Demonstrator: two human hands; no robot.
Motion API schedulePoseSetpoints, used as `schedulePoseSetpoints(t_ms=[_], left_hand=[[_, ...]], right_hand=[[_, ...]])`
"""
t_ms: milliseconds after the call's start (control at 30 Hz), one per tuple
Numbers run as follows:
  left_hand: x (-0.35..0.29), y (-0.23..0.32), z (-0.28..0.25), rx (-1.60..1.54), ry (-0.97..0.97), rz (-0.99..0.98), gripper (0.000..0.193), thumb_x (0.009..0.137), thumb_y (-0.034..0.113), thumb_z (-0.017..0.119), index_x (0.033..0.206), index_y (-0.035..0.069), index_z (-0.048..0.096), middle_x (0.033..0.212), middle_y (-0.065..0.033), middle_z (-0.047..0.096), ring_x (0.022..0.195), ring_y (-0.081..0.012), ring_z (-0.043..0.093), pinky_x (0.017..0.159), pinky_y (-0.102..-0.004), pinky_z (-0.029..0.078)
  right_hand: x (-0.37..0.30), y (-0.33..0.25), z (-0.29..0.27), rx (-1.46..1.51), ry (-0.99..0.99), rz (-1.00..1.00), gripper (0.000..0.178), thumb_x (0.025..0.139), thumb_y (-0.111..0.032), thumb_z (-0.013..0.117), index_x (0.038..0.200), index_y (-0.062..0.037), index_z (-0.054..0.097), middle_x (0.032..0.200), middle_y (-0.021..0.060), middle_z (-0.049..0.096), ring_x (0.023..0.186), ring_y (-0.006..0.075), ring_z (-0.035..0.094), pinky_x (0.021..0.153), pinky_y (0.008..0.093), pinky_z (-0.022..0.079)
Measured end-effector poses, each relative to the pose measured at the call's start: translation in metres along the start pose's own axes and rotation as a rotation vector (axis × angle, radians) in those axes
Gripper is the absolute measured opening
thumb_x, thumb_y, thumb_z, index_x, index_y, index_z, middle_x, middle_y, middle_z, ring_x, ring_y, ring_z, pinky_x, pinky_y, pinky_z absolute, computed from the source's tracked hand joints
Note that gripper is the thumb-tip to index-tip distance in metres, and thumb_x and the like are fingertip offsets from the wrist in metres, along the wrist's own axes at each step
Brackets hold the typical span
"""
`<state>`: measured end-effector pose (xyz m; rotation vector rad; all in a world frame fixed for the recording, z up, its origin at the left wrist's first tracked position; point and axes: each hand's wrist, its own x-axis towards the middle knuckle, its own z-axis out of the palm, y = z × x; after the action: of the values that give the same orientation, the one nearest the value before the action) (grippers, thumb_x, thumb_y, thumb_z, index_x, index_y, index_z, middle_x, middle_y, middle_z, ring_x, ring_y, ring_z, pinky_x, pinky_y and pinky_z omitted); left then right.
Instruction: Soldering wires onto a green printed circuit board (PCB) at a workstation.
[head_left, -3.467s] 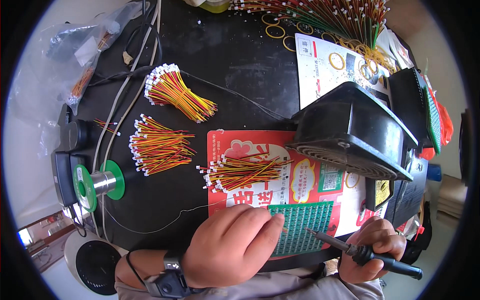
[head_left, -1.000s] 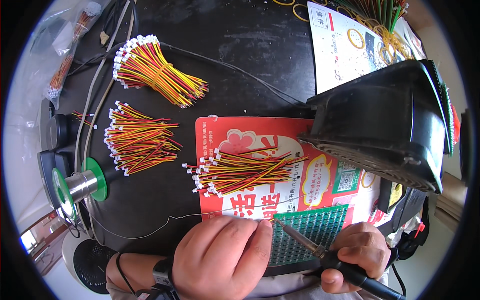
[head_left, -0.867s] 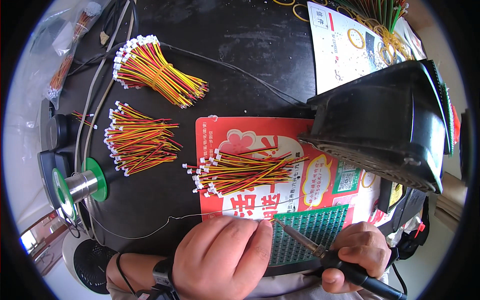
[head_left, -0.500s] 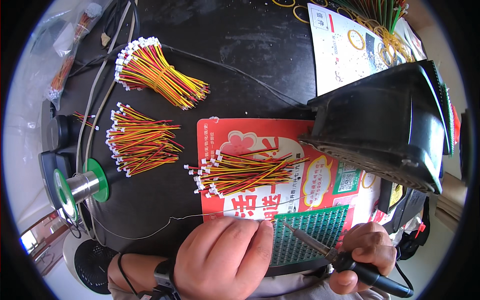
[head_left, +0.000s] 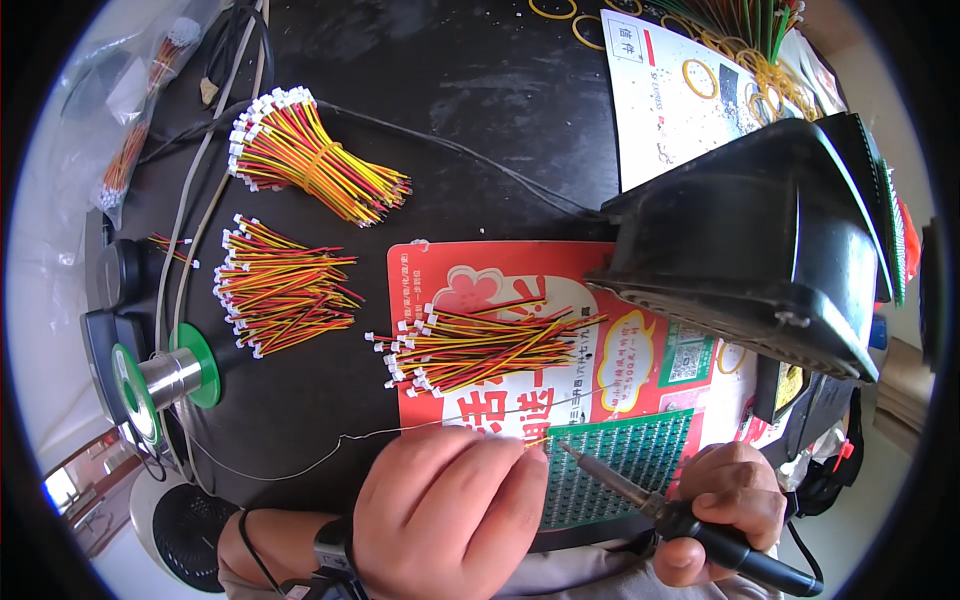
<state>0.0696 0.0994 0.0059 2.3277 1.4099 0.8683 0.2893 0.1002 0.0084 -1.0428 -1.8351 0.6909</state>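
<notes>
- Left hand: thumb and forefinger pinched together on a thin yellow wire, its end at the upper-left corner of the green circuit board.
- Right hand: fingers clamped around the soldering iron, tip slanted toward that corner, near the wire; contact cannot be told.
- Step, as judged: wire and tip being aligned at the board's edge; the next move calls for a steady pinch and fine tip placement.
- Beyond: loose wire leads on a red sheet; solder spool at left.
</notes>
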Motion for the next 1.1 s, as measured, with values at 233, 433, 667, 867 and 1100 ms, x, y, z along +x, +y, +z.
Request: schedulePoseSetpoints(t_ms=[233,433,667,867,1100], left_hand=[[-0.005,-0.001,0.001,-0.024,-0.018,-0.002,0.026,0.059,-0.004,0.067,0.085,-0.004,0.069,0.076,-0.008,0.06,0.06,-0.0198,0.056,0.052,-0.0288,0.045],[-0.007,-0.003,0.001,-0.066,-0.032,-0.021,0.028,0.059,-0.006,0.066,0.087,-0.006,0.069,0.076,-0.0085,0.06,0.059,-0.02,0.056,0.052,-0.0294,0.046],[-0.003,-0.002,-0.001,-0.074,-0.03,-0.018,0.029,0.059,-0.007,0.066,0.087,-0.007,0.069,0.076,-0.0091,0.06,0.059,-0.0205,0.056,0.052,-0.0301,0.046],[0.004,0.0,-0.003,-0.084,-0.079,-0.013,0.028,0.059,-0.007,0.066,0.087,-0.008,0.068,0.075,-0.0097,0.059,0.059,-0.0209,0.057,0.053,-0.0307,0.047],[-0.007,-0.001,0.002,-0.07,-0.033,-0.033,0.027,0.059,-0.007,0.066,0.087,-0.008,0.068,0.075,-0.01,0.06,0.06,-0.0211,0.057,0.053,-0.0308,0.047]], right_hand=[[0.005,-0.001,-0.005,-0.01,-0.032,0.002,0.045,0.077,-0.038,0.077,0.087,-0.0036,0.05,0.059,0.0036,0.05,0.045,0.0142,0.05,0.041,0.0268,0.041],[0.005,0.001,-0.001,-0.007,-0.036,-0.002,0.043,0.075,-0.035,0.078,0.086,-0.0025,0.052,0.058,0.0046,0.051,0.045,0.0147,0.05,0.041,0.0267,0.041],[0.005,0.0,-0.001,-0.01,-0.053,0.007,0.041,0.074,-0.033,0.078,0.086,-0.0022,0.053,0.056,0.0042,0.05,0.044,0.0147,0.049,0.041,0.0269,0.04],[0.006,-0.001,-0.001,-0.014,-0.044,0.007,0.041,0.074,-0.033,0.078,0.085,-0.0022,0.053,0.056,0.0038,0.05,0.044,0.0148,0.049,0.041,0.0271,0.039],[0.004,0.002,0.0,0.022,-0.028,-0.016,0.041,0.077,-0.035,0.076,0.083,-0.003,0.051,0.056,0.0032,0.048,0.043,0.0142,0.047,0.039,0.0273,0.037]])
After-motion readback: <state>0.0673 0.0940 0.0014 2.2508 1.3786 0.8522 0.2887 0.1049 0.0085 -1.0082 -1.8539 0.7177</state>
